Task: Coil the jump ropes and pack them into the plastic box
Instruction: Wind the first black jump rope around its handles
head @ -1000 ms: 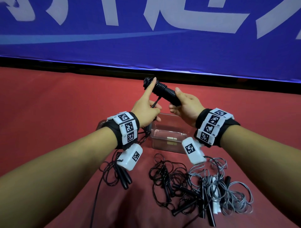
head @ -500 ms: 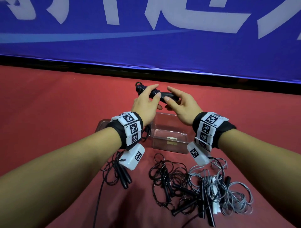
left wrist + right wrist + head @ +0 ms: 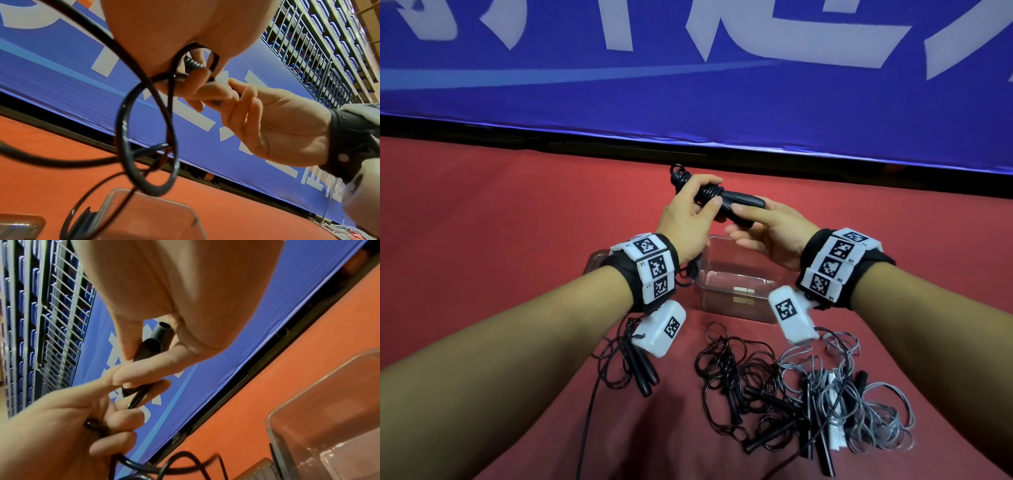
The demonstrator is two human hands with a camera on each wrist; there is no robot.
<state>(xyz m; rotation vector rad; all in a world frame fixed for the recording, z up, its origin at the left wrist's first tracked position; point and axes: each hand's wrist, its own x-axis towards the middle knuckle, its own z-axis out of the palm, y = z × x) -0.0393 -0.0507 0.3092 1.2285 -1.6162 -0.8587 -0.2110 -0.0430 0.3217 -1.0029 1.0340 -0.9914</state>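
Note:
Both hands hold one black jump rope above the clear plastic box. My right hand grips the two black handles held side by side; their open ends show in the right wrist view. My left hand pinches the cord wrapped in turns around the handles' far end. Loose loops of that cord hang under the left palm toward the box.
On the red cloth near me lie a small black rope bundle, a tangled black rope and a grey rope pile. A clear lid sits left of the box. A blue banner closes off the far side.
The handles have tipped from slanting up to nearly level and dropped a little. My left hand went from one raised finger on the coil to fingers wrapped over it.

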